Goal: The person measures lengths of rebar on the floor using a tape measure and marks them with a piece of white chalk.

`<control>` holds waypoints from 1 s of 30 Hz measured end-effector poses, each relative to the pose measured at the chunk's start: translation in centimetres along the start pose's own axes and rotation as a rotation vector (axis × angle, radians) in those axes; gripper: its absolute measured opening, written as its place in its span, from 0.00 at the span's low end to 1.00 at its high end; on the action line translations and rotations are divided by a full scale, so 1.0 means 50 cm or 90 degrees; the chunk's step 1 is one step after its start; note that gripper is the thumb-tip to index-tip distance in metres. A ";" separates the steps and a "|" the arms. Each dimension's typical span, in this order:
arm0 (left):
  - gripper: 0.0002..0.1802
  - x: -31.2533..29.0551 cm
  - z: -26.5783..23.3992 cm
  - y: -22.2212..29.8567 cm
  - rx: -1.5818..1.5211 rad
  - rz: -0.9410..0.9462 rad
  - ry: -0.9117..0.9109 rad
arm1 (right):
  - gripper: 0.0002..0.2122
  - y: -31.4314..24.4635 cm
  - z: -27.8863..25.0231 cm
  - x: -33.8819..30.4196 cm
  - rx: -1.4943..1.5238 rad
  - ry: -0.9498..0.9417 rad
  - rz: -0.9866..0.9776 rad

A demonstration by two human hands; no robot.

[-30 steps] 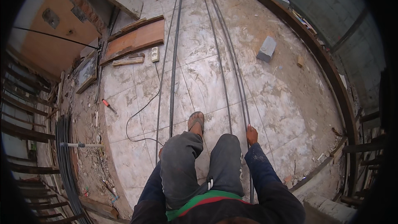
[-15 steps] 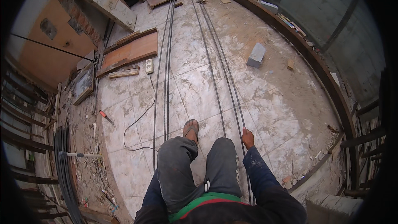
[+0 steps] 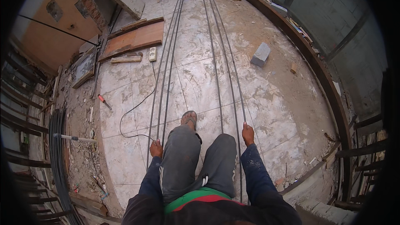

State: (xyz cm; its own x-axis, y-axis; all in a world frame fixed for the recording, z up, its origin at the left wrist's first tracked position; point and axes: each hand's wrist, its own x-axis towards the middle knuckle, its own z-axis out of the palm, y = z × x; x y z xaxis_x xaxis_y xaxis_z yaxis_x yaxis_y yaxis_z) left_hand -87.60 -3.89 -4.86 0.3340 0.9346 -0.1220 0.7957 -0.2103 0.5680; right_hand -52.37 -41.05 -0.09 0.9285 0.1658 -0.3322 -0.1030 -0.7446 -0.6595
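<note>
Long thin dark steel reinforcing bars run away from me in two groups, one left and one right of my legs. My left hand [image 3: 156,148] is closed around one of the left bars [image 3: 165,93], beside my left knee. To the right, my right hand [image 3: 248,133] grips the outermost right bar [image 3: 238,85]. Another right bar [image 3: 233,81] passes just inside that hand, down beside my thigh. My sandalled foot [image 3: 189,118] stands on the dirty tiles between the groups.
A white power strip [image 3: 153,54] with a dark cord lies left, near wooden panels [image 3: 134,41]. A red-handled tool [image 3: 104,101] is on the floor. Right are a grey block [image 3: 260,54] and a long brown beam [image 3: 308,51]. More bars [image 3: 58,154] lie far left.
My left hand, hidden before, now shows beside my left knee, holding a bar. The left bars have spread and slanted. My right hand remains closed on a bar, slightly higher in view.
</note>
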 end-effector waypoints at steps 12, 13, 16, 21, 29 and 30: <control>0.31 -0.006 -0.134 0.058 -0.058 0.057 -0.096 | 0.29 0.017 0.051 0.002 -0.007 -0.004 0.014; 0.31 -0.010 -0.131 0.063 -0.022 0.037 -0.114 | 0.29 0.007 0.049 -0.005 -0.011 0.010 0.001; 0.27 -0.029 -0.146 0.083 -0.048 0.067 -0.096 | 0.27 -0.027 0.037 -0.031 -0.011 0.042 -0.018; 0.23 -0.052 -0.169 0.123 -0.034 0.108 -0.042 | 0.26 -0.054 0.013 -0.096 0.021 0.011 0.000; 0.17 0.001 -0.132 0.048 0.067 0.027 -0.049 | 0.26 0.034 0.008 -0.154 -0.028 0.045 0.022; 0.16 0.008 -0.122 0.030 0.099 0.019 -0.047 | 0.26 0.046 0.003 -0.145 -0.022 0.035 0.024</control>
State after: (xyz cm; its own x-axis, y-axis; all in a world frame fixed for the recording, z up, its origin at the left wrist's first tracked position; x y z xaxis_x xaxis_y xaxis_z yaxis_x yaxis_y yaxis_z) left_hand -89.34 -2.10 0.92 0.3909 0.9046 -0.1701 0.8515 -0.2853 0.4399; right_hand -59.40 -43.86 0.73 0.9426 0.1021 -0.3180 -0.1267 -0.7716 -0.6234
